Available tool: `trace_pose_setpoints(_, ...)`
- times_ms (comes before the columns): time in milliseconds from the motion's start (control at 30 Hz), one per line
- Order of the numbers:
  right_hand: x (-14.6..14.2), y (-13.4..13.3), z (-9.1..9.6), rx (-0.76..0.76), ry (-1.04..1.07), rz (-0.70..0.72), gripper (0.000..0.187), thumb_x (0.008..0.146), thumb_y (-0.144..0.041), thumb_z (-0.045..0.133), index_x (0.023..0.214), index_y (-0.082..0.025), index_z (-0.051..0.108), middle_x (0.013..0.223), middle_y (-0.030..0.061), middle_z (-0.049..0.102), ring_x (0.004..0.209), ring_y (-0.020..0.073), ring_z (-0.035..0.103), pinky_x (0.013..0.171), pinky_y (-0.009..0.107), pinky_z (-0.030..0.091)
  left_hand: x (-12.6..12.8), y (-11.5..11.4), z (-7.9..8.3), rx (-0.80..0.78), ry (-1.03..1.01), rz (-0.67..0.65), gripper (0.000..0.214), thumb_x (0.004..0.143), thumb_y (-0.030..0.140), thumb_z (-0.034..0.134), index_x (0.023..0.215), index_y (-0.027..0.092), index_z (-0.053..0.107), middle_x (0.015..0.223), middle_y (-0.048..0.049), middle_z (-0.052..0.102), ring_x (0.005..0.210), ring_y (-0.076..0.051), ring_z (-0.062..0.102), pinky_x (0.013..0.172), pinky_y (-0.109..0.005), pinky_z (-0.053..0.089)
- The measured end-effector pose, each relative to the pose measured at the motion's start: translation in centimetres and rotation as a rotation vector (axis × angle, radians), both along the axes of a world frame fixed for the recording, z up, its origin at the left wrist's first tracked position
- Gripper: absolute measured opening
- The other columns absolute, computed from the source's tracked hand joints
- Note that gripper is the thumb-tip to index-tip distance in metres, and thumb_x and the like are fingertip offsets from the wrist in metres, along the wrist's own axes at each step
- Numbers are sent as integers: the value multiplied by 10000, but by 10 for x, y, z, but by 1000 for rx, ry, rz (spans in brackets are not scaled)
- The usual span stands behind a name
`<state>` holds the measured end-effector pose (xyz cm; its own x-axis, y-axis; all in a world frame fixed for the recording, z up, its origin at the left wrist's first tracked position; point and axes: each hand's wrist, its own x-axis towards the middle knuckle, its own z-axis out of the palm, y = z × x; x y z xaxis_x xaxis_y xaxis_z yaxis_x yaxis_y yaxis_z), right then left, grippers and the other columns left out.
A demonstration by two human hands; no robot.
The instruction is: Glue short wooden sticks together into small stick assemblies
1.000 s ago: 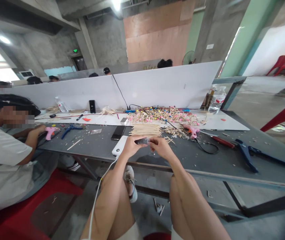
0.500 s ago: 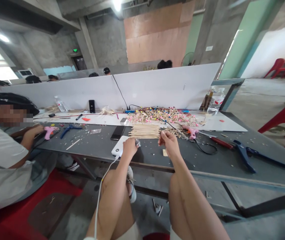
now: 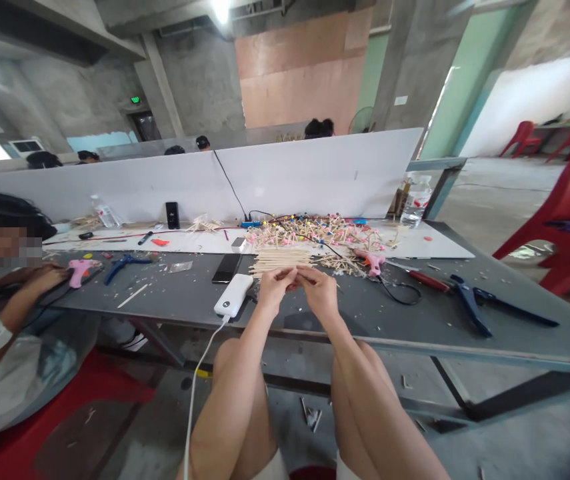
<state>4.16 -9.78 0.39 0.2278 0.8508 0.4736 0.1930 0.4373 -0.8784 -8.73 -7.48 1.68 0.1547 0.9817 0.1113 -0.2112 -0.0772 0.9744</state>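
Observation:
My left hand (image 3: 273, 288) and my right hand (image 3: 321, 291) meet fingertip to fingertip just above the grey table (image 3: 415, 320), near its front edge. Both are pinched closed on something small that I cannot make out. Just beyond them lies a neat stack of thin wooden sticks (image 3: 279, 259). Behind that is a heap of stick pieces with pink and coloured tips (image 3: 315, 233). A white power bank (image 3: 233, 295) lies left of my left hand, and its white cable (image 3: 195, 380) hangs down past my knee.
A black phone (image 3: 225, 268), pink glue gun (image 3: 371, 260), red-handled tool (image 3: 427, 280) and blue clamp (image 3: 469, 301) lie on the table. A water bottle (image 3: 412, 203) stands by the white divider board (image 3: 315, 173). A person's hand (image 3: 47, 275) works at the left. Red chairs (image 3: 565, 220) stand right.
My hands, together one second ago, drew apart, the left keeping a small shiny object, and have come together again. The view has shifted slightly to the right.

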Motion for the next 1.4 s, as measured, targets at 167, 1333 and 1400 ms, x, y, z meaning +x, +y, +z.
trace_pose_setpoints(167,6,5,-1,-84,308,153,489,825,-458,674,1229,-187,726,1060,96,778,922,267,738,819,437,620,16,3,4,-17,-199,4,451,607,462,889,889,131,772,882,-109,778,815,-257,733,738,-371,587)
trace_pose_setpoints(1333,24,2,7,-81,485,265,454,684,-435,829,1073,-204,791,1015,83,788,904,272,745,906,466,577,39,4,4,138,-56,118,513,744,653,727,756,140,733,653,-58,681,553,-160,592,505,-261,437)
trace_pose_setpoints(1400,24,4,5,-78,432,244,416,693,-425,830,1036,-193,794,1000,86,788,901,267,741,901,451,575,39,2,5,150,-21,128,563,754,699,692,705,138,716,612,-52,653,530,-159,575,498,-268,439)
